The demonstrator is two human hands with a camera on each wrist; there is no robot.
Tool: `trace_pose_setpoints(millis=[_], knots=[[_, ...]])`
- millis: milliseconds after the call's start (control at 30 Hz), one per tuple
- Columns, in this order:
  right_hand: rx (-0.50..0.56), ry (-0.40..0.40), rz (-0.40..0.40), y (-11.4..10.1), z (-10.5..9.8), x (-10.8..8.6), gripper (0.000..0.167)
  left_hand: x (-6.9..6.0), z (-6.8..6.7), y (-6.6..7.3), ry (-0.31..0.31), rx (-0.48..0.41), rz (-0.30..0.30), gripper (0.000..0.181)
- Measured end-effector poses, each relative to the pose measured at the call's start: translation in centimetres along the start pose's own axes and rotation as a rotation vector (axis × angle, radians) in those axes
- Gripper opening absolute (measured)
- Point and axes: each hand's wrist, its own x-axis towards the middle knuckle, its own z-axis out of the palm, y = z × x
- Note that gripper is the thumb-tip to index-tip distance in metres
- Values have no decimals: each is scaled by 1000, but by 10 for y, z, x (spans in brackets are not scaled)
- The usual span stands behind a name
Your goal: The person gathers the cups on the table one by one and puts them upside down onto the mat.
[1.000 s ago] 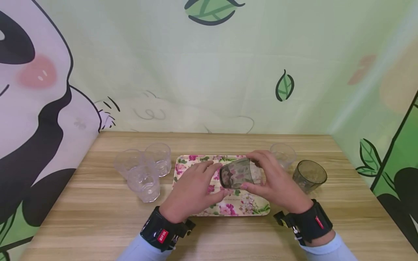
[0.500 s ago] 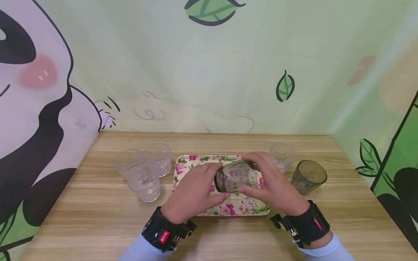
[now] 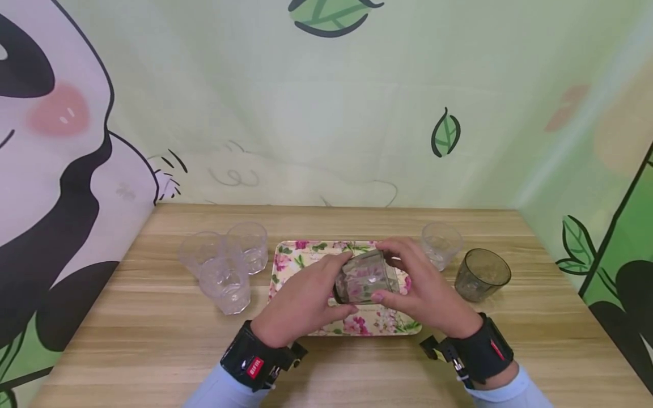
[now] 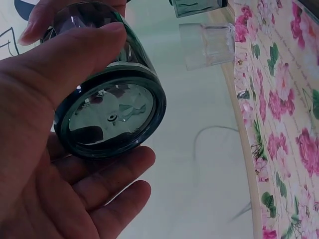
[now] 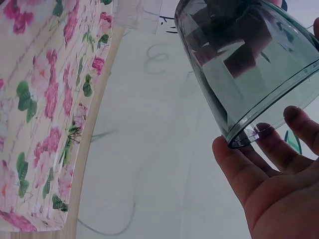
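Above the tray, a smoky grey drinking glass [image 3: 359,280] lies tilted between my hands, its thick base towards the left. My left hand [image 3: 303,300] holds the base end; in the left wrist view its thumb [image 4: 84,55] lies across the glass wall, with fingers under the base. My right hand [image 3: 423,283] grips the rim end, thumb in front and fingers over the top. In the right wrist view a clear band shows past the dark rim [image 5: 274,102], apparently a clear glass nested inside; most of it is hidden.
Underneath is a flowered tray [image 3: 357,328] on the wooden table [image 3: 357,374]. Several clear glasses [image 3: 227,286] stand close together on the left. At the right stand another clear glass [image 3: 441,246] and a smoky glass [image 3: 482,275]. A printed cloth [image 3: 326,113] hangs behind.
The smoky glass has shifted a little left and down, with its base now in my left hand's grip. My right hand moved left with it. The clear part past the rim looks shorter.
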Motion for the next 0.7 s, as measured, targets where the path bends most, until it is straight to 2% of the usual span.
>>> trace_pose_setpoints(millis=[367,700], knots=[[85,-34,44,0,-5,0,86,-1,-2,-3,55,-52,41,83],[119,-68,104,2,-5,-2,86,1,-5,-6,103,-115,67,81]])
